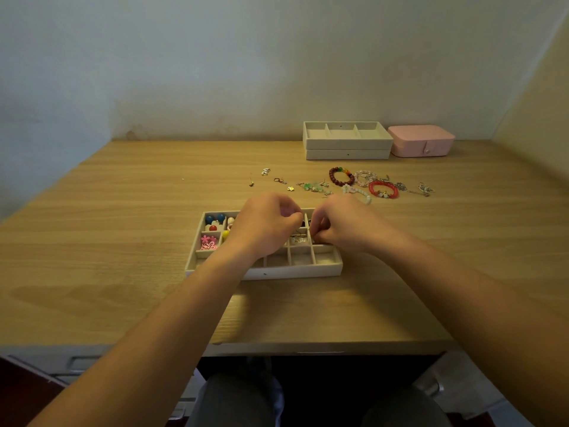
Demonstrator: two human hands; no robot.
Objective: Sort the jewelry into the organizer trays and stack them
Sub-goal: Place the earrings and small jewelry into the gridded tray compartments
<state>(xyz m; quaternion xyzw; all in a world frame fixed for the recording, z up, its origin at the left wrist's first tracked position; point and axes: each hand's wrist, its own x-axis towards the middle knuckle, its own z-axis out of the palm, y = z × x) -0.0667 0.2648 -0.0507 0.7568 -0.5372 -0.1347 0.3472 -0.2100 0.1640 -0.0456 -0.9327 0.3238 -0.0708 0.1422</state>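
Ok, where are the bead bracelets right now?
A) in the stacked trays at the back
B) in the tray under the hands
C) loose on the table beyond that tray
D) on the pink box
C: the dark red bracelet and the bright red bracelet lie on the table, between the compartment tray and the stacked trays.

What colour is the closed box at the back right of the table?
The closed box is pale pink; the head view shows it clearly.

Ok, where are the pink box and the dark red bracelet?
pink box [417,137]: head view, middle of its lid.
dark red bracelet [331,177]: head view, beads on its left side.
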